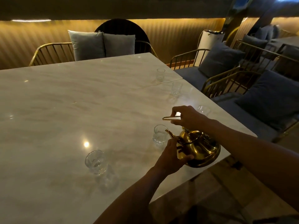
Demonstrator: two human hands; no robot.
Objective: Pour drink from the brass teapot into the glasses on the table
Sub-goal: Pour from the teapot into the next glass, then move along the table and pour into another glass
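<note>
Nearest you, a glass (95, 161) stood alone on the marble table (64, 94), and it looked empty (clear to the base, as far as the dim light allowed). Just beyond, your left hand (171, 156) was cupped against the side of the teapot (198, 147), fingers curled round its belly, steadying the weight near the table's edge. Your right hand (187, 118) was closed on the thin handle (169, 118), pinching it from above, so you had the lift in one hand and the tilt in the other. The spout (170, 134) pointed at the second glass (160, 134), just short of its rim, and no stream showed, so I'd call that lining up for the pour. That glass looked empty too. Further on, a third glass (204, 110) peeked out behind your right hand, then a fourth (176, 88) and a fifth (160, 75) ran up the right edge, all apparently dry. Cushioned chairs (103, 44) waited behind.
</note>
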